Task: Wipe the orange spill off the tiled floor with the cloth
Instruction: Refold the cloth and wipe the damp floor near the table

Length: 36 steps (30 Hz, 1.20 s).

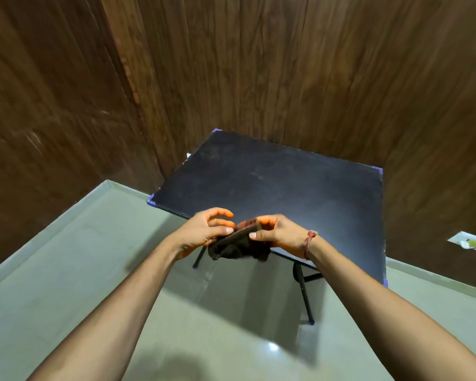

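A dark brown cloth (238, 244) hangs bunched between both my hands, held in the air in front of the near edge of a small black table (286, 185). My left hand (204, 232) pinches its left end with the thumb, the other fingers spread and curled above. My right hand (276, 232) grips its right end, thumb on top; a red thread band circles that wrist. The fingertips of both hands look orange-tinted. No orange spill shows on the grey-green tiled floor (80, 270) in this view.
The black folding table stands on thin dark legs (304, 295) against dark wood-panelled walls (259, 64). A white socket plate (469, 240) sits low on the right wall. Glossy floor spreads to the left and below my arms.
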Available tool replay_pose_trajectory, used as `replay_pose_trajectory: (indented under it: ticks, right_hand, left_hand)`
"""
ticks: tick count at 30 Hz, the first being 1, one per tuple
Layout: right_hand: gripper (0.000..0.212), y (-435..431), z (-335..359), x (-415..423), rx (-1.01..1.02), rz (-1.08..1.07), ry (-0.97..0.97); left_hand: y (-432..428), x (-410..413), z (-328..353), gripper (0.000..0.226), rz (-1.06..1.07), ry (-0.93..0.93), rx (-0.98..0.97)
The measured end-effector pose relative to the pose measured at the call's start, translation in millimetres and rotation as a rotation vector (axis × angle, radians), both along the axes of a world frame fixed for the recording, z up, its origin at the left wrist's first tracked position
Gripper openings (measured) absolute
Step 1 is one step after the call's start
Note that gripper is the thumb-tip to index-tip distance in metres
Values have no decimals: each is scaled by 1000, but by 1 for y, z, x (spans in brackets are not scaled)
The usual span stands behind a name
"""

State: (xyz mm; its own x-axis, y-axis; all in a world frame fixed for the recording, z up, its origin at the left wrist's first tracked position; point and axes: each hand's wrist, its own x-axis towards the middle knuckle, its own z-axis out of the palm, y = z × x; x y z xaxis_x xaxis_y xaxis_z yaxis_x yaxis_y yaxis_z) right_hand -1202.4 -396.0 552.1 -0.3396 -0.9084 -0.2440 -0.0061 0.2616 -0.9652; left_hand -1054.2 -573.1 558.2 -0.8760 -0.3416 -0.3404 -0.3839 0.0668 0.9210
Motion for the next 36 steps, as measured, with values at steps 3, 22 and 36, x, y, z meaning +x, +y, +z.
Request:
replay_pose_trajectory:
  ticks: [3, 22, 36]
  right_hand:
    - [20, -11, -3, -7, 5, -138, 69]
    - [25, -4, -36, 7, 207, -545, -87]
    - [31, 93, -127, -101, 923, -848, 919]
  left_hand:
    - [-17, -15, -6, 30, -30, -13, -43]
    - [-37, -95, -61, 3, -484, 52, -133]
    - [27, -162, -121, 32, -656, -141, -498]
